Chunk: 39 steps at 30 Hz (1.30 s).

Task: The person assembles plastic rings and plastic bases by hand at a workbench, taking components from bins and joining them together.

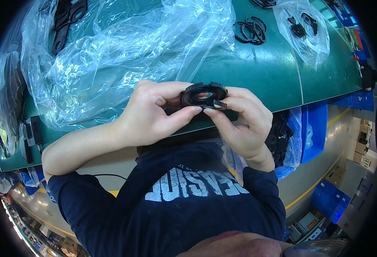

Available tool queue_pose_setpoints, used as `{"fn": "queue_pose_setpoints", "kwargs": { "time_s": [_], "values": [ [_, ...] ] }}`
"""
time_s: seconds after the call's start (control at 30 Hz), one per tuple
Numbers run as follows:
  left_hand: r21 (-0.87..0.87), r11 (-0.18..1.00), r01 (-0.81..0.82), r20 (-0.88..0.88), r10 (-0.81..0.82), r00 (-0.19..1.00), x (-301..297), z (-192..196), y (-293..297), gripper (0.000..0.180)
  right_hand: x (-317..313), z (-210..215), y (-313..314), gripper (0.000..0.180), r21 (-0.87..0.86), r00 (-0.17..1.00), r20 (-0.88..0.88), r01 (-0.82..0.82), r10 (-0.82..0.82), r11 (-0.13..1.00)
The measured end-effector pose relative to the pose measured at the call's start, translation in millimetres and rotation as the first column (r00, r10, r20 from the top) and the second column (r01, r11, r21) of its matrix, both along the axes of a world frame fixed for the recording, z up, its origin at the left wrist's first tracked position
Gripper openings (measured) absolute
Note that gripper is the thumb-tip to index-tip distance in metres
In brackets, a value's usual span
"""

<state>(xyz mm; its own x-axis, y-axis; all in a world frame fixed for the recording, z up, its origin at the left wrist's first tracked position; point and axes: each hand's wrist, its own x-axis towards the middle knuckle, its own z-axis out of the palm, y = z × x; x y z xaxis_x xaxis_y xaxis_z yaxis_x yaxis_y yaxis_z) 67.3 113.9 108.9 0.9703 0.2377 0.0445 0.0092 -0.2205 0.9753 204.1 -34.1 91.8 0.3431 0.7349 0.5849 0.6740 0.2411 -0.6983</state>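
Above the near edge of the green table, a round black plastic ring part [204,91] with a hole in its middle is held up between both hands. My left hand [154,109] grips its left side, the thumb pressed at the lower rim. My right hand [244,118] closes on the right side, with fingers behind and the thumb tip below. A small black piece [219,104] shows at the right fingers, against the ring's lower right. Whether it is joined to the ring, I cannot tell. The two thumb tips nearly meet under the ring.
Crumpled clear plastic sheeting [124,64] covers much of the green table [257,68]. Black curved rings [252,31] lie at the back, beside a clear bag [304,32] with black parts. Long black parts [68,21] sit far left. Below the right edge stands a blue bin [314,132].
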Motion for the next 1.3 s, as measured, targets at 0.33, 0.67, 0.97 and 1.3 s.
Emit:
{"fn": "queue_pose_setpoints", "kwargs": {
  "time_s": [0.33,0.67,0.97,1.3],
  "values": [
    [-0.182,0.97,-0.161,0.0,0.164,0.986,-1.2,-8.4,-6.0,0.022,-12.4,-2.6,9.8,0.049,0.029,0.87,-0.489,-0.053,0.06,0.998],
    [-0.254,0.953,-0.162,-0.058,0.152,0.987,-1.8,-8.1,-6.2,0.021,-4.7,-2.9,8.4,0.032,-0.133,0.835,-0.55,-0.11,0.019,0.985],
    [-0.329,0.936,-0.123,-0.03,0.12,0.992,2.2,-11.0,-1.4,0.027,-6.6,0.4,14.0,0.044,-0.133,0.898,-0.439,-0.025,-0.036,0.991],
    [0.033,0.98,-0.195,0.24,0.182,0.954,4.8,-7.2,1.4,0.02,-17.4,-8.8,9.2,0.04,-0.018,0.972,-0.026,0.231,-0.232,0.973]
  ]
}}
